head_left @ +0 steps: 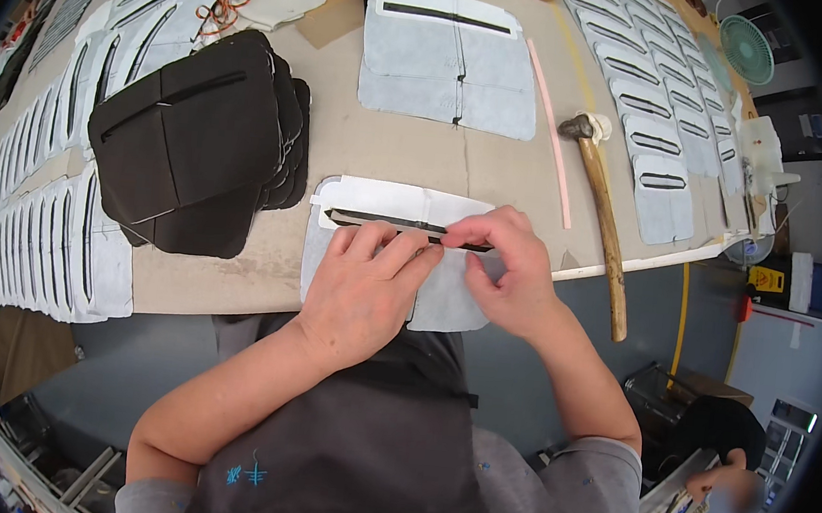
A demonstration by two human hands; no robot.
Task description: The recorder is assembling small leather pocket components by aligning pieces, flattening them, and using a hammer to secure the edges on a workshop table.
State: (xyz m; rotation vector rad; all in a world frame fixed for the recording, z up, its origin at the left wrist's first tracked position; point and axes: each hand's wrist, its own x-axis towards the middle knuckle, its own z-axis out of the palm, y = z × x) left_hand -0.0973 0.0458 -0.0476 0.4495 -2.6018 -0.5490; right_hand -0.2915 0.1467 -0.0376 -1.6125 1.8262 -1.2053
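In front of me, at the table's near edge, lies a pale grey-blue fabric panel (451, 304) with a white strip (377, 195) across its top. A long slot with a black lining (365, 218) runs through the strip. My left hand (359, 286) rests on the panel, its fingers extended and laid along the slot's lower edge. My right hand (512, 275) is at the right part of the slot. Its index fingertip touches the black edge near the left fingertips, and its thumb stays apart, lower on the panel.
A stack of black panels (186, 149) stands at the left. Another pale panel (446, 74) lies farther back. To the right are a pink strip (549, 137) and a wooden-handled hammer (605, 215), its handle overhanging the edge. Rows of slotted panels (665, 205) line both sides. A person (718, 440) is at lower right.
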